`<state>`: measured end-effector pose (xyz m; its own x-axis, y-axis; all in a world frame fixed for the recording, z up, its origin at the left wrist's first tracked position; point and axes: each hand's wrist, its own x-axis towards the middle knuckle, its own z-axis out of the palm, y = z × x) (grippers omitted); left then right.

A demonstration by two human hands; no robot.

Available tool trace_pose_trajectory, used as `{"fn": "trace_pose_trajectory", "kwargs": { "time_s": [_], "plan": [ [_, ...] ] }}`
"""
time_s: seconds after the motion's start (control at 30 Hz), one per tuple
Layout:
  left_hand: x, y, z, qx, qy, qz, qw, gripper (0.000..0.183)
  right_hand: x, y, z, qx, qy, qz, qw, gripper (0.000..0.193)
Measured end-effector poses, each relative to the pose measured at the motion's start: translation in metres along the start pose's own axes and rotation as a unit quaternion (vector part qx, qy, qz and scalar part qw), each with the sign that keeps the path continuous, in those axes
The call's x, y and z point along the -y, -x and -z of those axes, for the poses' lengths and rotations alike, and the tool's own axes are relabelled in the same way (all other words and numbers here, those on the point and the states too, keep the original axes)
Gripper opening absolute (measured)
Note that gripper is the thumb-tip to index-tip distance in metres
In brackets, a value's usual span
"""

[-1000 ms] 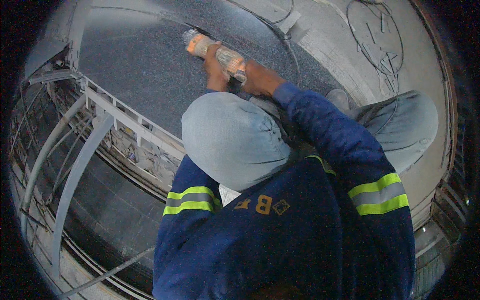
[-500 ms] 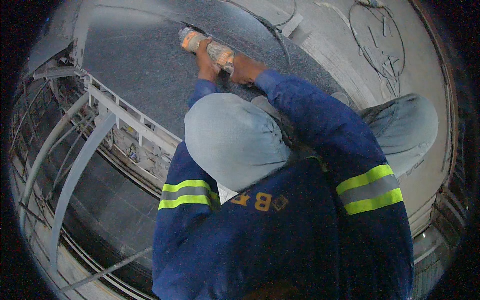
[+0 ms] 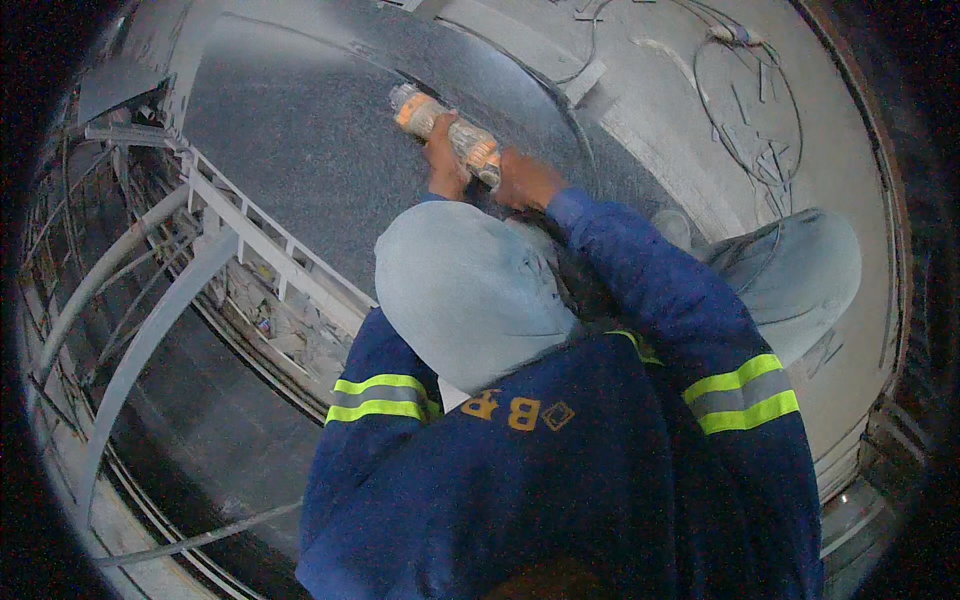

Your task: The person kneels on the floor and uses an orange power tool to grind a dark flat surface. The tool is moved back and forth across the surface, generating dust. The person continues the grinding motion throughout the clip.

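As both hands grip it, the tool sits at the top-centre of the view, on the speckled slab.

Tool: power tool (image 3: 445, 135), elongated body, orange and pale grey, dust-coated; lies slantwise, far end up-left, near end toward the person.
Tool position: on or just above the grey slab (image 3: 300, 150), near its curved edge; contact pt hidden by the body of the tool.
Left hand: left hand (image 3: 445, 165) closed round the tool's mid-section from below; fingers wrapped, none spread.
Right hand: right hand (image 3: 525, 180) closed round the rear end of the tool; blue sleeve (image 3: 640, 290) runs back to the shoulder.
Handling (judgement): rigid casing, prob. fairly heavy for its size, hence two-hand hold; dust film may make it slippery; likely vibrates when running.
Where to hold (judgement): rear barrel w/ one hand, mid-body w/ the other, well clear of the working end.
Look of slab: dark grey, fine speckle, flat, matt w/ dust; stiff and heavy by the look.
Wearer: pale hood (image 3: 470, 290), blue jacket w/ yellow-grey reflective bands (image 3: 745, 390); pale-trousered knee (image 3: 790, 270) at right.
Surroundings: grey metal frame (image 3: 240, 230) carries the slab at left; pale dusty floor (image 3: 660, 110) w/ loose cable (image 3: 750, 110) beyond.
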<state>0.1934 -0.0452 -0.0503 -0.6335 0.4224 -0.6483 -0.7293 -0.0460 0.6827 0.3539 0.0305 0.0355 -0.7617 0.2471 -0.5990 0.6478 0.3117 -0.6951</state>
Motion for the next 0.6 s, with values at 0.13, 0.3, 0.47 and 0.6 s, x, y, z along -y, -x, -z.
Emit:
{"fn": "trace_pose_trajectory", "kwargs": {
  "time_s": [0.13, 0.3, 0.47, 0.6],
  "plan": [
    [0.001, -0.001, -0.004, -0.007, 0.002, 0.02, 1.0, 0.036, -0.004, -0.004, -0.005, -0.019, 0.019, -0.038, 0.999, 0.065],
    [-0.001, -0.023, 0.003, -0.052, -0.005, 0.007, 0.999, 0.036, -0.001, -0.021, -0.006, -0.023, 0.0, 0.025, 0.999, 0.06],
    [-0.017, -0.028, 0.0, 0.033, -0.017, 0.031, 0.999, 0.028, 0.006, -0.041, -0.002, 0.001, 0.035, 0.028, 0.999, 0.061],
    [-0.016, -0.021, -0.002, 0.015, -0.029, 0.033, 0.999, 0.026, 0.008, -0.027, 0.0, -0.008, 0.031, 0.032, 0.999, 0.063]
  ]
}}
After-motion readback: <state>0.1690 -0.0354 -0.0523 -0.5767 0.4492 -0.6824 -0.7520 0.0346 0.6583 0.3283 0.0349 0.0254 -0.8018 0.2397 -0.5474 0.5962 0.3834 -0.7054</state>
